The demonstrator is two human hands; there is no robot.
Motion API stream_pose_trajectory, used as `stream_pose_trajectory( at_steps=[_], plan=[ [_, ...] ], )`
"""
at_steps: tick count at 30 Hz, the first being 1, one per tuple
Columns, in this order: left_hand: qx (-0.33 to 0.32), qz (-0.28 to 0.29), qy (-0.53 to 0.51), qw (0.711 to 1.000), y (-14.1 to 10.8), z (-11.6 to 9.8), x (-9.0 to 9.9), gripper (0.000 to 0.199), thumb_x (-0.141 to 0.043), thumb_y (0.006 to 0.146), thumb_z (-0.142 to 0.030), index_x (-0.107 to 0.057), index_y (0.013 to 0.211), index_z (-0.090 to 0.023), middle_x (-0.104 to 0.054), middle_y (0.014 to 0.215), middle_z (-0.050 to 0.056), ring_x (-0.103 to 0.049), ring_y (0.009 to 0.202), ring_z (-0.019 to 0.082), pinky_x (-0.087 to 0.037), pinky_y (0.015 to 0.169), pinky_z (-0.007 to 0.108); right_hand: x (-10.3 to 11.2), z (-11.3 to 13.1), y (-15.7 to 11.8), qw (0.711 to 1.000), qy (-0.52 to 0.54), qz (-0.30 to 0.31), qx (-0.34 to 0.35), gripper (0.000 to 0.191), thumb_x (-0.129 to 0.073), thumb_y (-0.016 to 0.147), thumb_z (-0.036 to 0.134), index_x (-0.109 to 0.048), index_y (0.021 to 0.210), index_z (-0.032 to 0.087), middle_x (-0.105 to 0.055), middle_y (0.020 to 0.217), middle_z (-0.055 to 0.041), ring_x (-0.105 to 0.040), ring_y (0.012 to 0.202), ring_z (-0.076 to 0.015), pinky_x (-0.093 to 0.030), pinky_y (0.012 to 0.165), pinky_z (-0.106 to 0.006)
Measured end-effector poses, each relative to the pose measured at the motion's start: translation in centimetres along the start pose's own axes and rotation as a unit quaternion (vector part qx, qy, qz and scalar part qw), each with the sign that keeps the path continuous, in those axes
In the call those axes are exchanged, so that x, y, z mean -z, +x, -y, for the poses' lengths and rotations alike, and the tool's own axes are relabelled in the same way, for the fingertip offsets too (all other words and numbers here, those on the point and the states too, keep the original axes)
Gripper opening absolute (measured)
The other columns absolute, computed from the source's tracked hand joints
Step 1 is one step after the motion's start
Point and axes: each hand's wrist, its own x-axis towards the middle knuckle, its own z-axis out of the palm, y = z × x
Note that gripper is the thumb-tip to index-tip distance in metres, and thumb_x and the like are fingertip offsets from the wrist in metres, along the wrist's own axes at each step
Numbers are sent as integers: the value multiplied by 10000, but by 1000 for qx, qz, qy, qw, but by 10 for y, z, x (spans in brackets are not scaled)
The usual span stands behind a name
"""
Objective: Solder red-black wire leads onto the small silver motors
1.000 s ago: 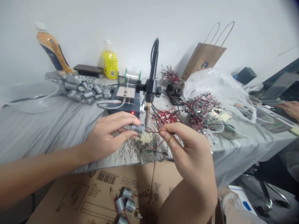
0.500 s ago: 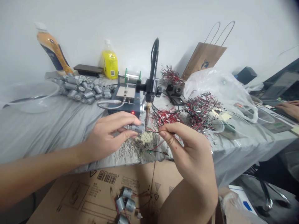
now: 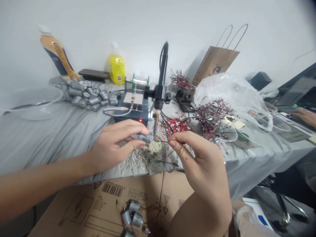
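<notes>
My left hand grips a small silver electric motor between thumb and fingers, its end turned right. Just above that end is the tip of a soldering iron, clamped upright in a stand. My right hand pinches a thin dark wire that runs left toward the motor's end. Whether wire, tip and motor touch is too small to tell. Behind the iron sits a blue soldering machine with a lit red lamp and a solder spool.
Many loose motors are heaped at the left. Red and black wires lie in piles at the right, near a plastic bag. Several wired motors rest on a cardboard box below the table edge. Another person's hand is at far right.
Both hands stay almost in place, the motor and wire still at the iron's tip. The wire has dipped very slightly, and the view has shifted a little.
</notes>
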Motion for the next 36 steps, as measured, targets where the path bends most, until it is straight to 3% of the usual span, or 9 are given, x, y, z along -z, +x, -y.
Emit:
stream_pose_trajectory(
  at_steps=[7, 22, 31, 36],
  plan=[
    [1, 3, -3, 1000, -2, 0, 0, 287, -782, 1043, -95, -809, 1271, -267, -805, 1213, 69, -810, 1018, 210, -766, 740, 238, 0, -1, -1, 1000, 4, 2, 0, 140, -686, 1097, 151, -743, 992, 224, -784, 921, 39, -709, 833, -89, -526, 761, -212],
    [-6, 16, 17, 1000, 1, 0, 3, 240, -805, 1027, -105, -810, 1243, -208, -813, 1197, 90, -820, 990, 191, -742, 749, 197, 2, -1, -2, 1000, 0, 0, -10, 127, -706, 1095, 192, -753, 990, 246, -806, 940, 36, -726, 846, -115, -537, 751, -237],
    [20, 8, -3, 1000, 2, -2, -1, 248, -799, 1034, -132, -806, 1245, -262, -807, 1183, 68, -807, 969, 206, -755, 702, 232, 2, -1, -4, 1000, -16, -14, -9, 129, -713, 1094, 199, -762, 989, 255, -800, 911, 44, -706, 812, -118, -522, 722, -249],
    [27, 3, -15, 1000, 3, -4, -1, 230, -798, 1027, -106, -814, 1219, -231, -807, 1189, 68, -810, 966, 187, -759, 731, 217, 2, 1, -4, 1000, -9, -17, -12, 141, -712, 1093, 197, -748, 976, 267, -777, 893, 49, -682, 791, -119, -514, 709, -262]
  ],
)
